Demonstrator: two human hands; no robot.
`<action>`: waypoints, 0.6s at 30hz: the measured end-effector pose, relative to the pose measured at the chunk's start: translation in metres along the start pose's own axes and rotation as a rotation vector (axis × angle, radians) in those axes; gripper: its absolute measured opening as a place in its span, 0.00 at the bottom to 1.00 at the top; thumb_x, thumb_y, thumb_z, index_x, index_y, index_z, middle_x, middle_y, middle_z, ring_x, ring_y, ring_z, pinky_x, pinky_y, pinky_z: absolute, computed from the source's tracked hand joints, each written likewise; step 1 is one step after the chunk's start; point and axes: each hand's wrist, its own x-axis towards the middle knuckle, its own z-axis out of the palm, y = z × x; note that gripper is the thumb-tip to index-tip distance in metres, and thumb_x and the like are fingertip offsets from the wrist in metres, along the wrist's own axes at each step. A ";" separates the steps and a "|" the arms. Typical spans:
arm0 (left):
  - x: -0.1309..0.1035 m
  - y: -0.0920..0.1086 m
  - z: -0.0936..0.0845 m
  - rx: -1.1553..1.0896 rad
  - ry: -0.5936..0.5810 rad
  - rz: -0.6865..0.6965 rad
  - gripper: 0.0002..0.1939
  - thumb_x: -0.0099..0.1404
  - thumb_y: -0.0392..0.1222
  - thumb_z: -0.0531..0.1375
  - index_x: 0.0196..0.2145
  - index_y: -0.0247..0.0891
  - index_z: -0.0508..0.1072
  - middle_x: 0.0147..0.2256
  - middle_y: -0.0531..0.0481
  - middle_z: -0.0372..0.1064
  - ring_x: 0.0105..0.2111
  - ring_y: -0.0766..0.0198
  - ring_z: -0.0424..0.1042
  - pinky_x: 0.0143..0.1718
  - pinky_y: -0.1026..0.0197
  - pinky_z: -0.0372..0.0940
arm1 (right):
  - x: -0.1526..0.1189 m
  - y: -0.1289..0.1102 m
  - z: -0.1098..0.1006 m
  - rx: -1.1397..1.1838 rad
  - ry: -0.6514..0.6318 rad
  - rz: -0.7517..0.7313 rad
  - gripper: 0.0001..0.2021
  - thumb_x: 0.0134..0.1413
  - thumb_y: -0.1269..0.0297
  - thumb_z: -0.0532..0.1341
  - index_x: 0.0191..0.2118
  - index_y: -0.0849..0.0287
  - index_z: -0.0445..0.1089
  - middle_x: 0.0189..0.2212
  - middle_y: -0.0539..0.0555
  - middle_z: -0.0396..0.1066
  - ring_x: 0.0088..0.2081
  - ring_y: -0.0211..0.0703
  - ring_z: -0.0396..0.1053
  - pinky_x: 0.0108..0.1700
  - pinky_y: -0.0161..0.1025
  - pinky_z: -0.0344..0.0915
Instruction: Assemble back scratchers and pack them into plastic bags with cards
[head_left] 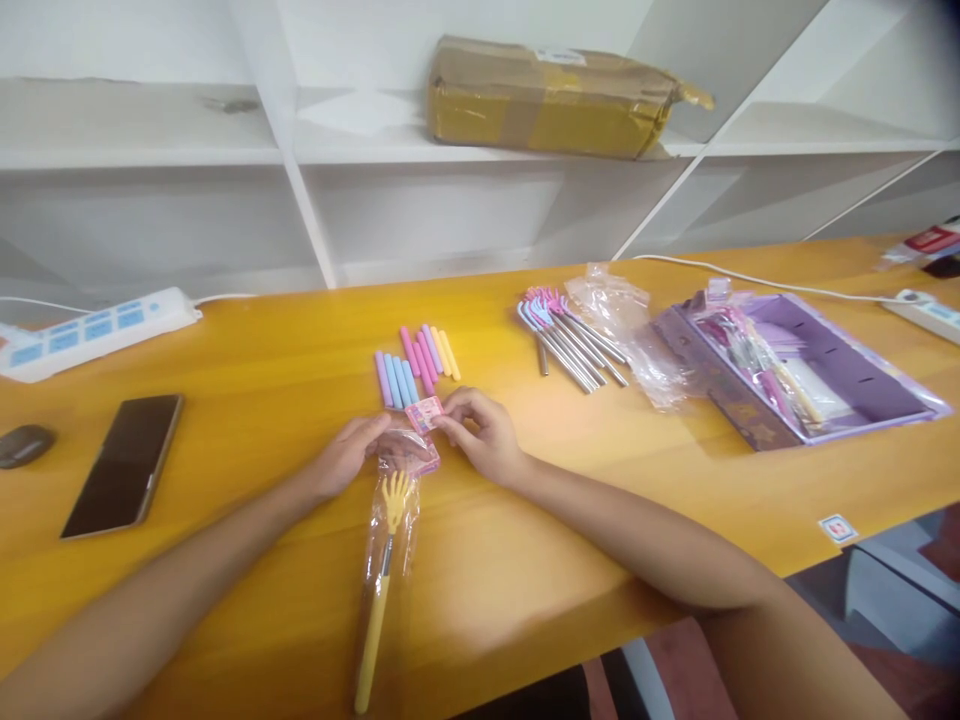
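My left hand is closed at the upper end of a clear plastic bag, pinching its film. Inside the bag lies a yellow back scratcher with a hand-shaped head, its handle pointing towards me. Between the thumb and fingers of my right hand is a small pink printed card, held just above the bag's top. Another pink printed piece shows beneath it, partly hidden. Beyond my hands lie loose coloured handle sleeves: blue ones, pink ones and yellow ones.
Several metal back scratchers lie in a pile beside crumpled plastic bags. A purple box holding bagged items stands at the right. At left are a phone, a mouse and a power strip. A taped carton sits on the shelf.
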 end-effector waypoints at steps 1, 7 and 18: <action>0.000 0.000 0.001 -0.001 0.008 -0.001 0.28 0.68 0.66 0.62 0.39 0.35 0.86 0.36 0.35 0.84 0.27 0.53 0.79 0.32 0.55 0.72 | 0.000 0.000 0.000 -0.002 0.001 -0.005 0.13 0.68 0.54 0.66 0.39 0.59 0.70 0.28 0.48 0.69 0.25 0.33 0.66 0.32 0.34 0.65; 0.002 -0.004 0.000 -0.039 0.070 0.012 0.23 0.65 0.62 0.66 0.37 0.37 0.86 0.33 0.38 0.84 0.29 0.52 0.81 0.34 0.56 0.73 | 0.000 -0.001 0.000 -0.027 0.000 -0.018 0.12 0.68 0.55 0.66 0.39 0.59 0.71 0.28 0.49 0.70 0.26 0.33 0.65 0.32 0.34 0.64; 0.005 -0.011 -0.012 0.008 0.016 -0.065 0.26 0.68 0.61 0.62 0.42 0.34 0.85 0.38 0.40 0.85 0.40 0.48 0.83 0.45 0.52 0.75 | 0.001 -0.001 -0.001 -0.106 -0.009 -0.098 0.10 0.66 0.58 0.68 0.38 0.60 0.75 0.31 0.51 0.74 0.26 0.32 0.64 0.31 0.33 0.63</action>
